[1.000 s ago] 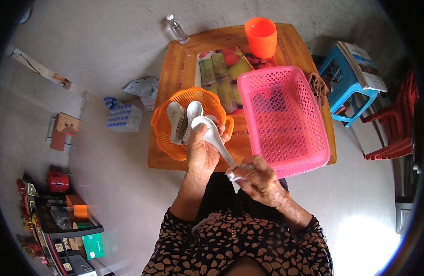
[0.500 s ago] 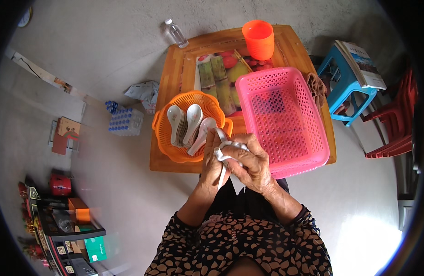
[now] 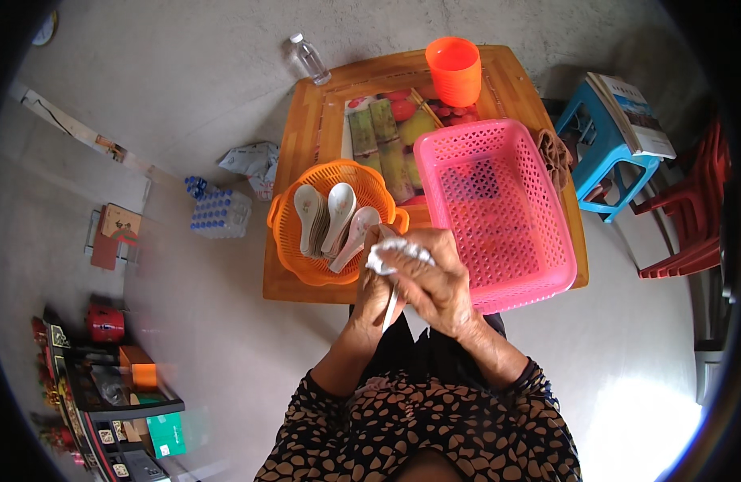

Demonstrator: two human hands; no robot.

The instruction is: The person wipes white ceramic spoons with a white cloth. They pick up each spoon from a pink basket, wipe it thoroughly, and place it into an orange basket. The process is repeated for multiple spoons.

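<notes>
My left hand (image 3: 373,296) grips a white ceramic spoon (image 3: 390,309); its handle points down toward me. My right hand (image 3: 434,281) presses a crumpled white cloth (image 3: 394,253) onto the top of that spoon. Both hands are close together over the near edge of the wooden table (image 3: 306,145). Just left of my hands an orange round basket (image 3: 294,241) holds three white soup spoons (image 3: 332,218). To the right lies an empty pink rectangular basket (image 3: 547,273).
An orange plastic cup (image 3: 454,71) stands at the table's far edge, a clear bottle (image 3: 309,58) at its far left corner. A blue stool (image 3: 599,161) with a book on it and red chairs (image 3: 692,217) stand at the right. Bottles and shelves are on the floor at the left.
My left hand lifted a spoon out of the orange basket and brought it toward me. My right hand has closed the white cloth over it.
</notes>
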